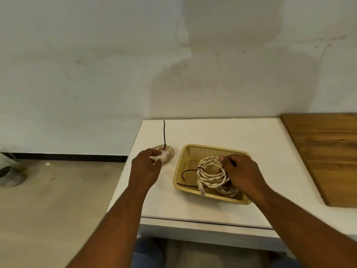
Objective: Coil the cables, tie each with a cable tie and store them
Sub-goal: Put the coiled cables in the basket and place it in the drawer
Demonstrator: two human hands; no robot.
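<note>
A: Seen from above, a white table point(222, 132). Near its left edge, a small coiled cable point(167, 151) lying flat, bound at its far side by a dark cable tie point(164, 135) whose long tail points straight toward the table's far edge.

B: And the left hand point(146, 167)?

A: Curled over the near side of that small coil, thumb and fingertips touching its loops. Closed firmly or only resting there: cannot tell.

B: In the container?

A: A yellow perforated basket point(195, 149) at the middle of the table, long axis running left to right, slightly skewed. Inside, a larger white coiled cable point(207, 175), tipped up toward the right hand point(243, 175), one loose end hanging toward the basket's near wall. Cinched at its left side by a second dark tie point(200, 168), tail curving away across the basket floor toward the left wall.

B: Right hand's hold?

A: Clamped on the right side of the larger coil, thumb on top. Beneath it, part of a third coil point(227, 190) against the near right corner of the basket.

B: Any writing?

A: None legible. At the table's right edge, a wooden board point(328, 151).
</note>
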